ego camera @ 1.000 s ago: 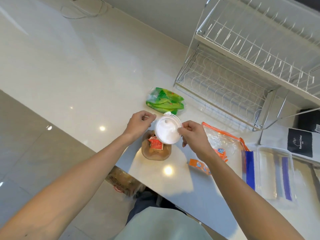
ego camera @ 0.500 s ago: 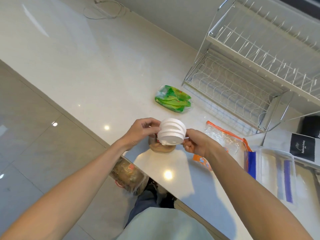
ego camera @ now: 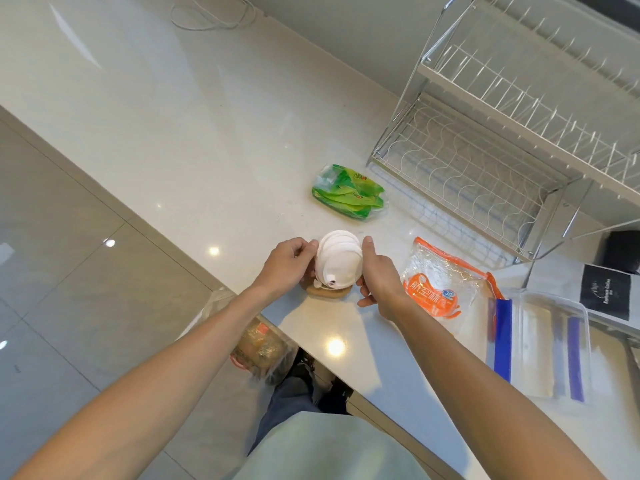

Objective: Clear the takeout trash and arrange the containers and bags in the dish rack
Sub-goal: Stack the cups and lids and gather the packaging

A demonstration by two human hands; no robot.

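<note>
Dish rack, 2 tiers, stands at surface back right. Clear container and orange zip bag lie right of hands, green packet bag behind them. Stack of white lids held between left hand and right hand, fingers pinching both sides, over brown bowl.

Both forearms stretched forward; left hand and right hand facing inward, fingers curled in grip.

White counter carries dish rack, green packets (bagged), zip bags.
</note>
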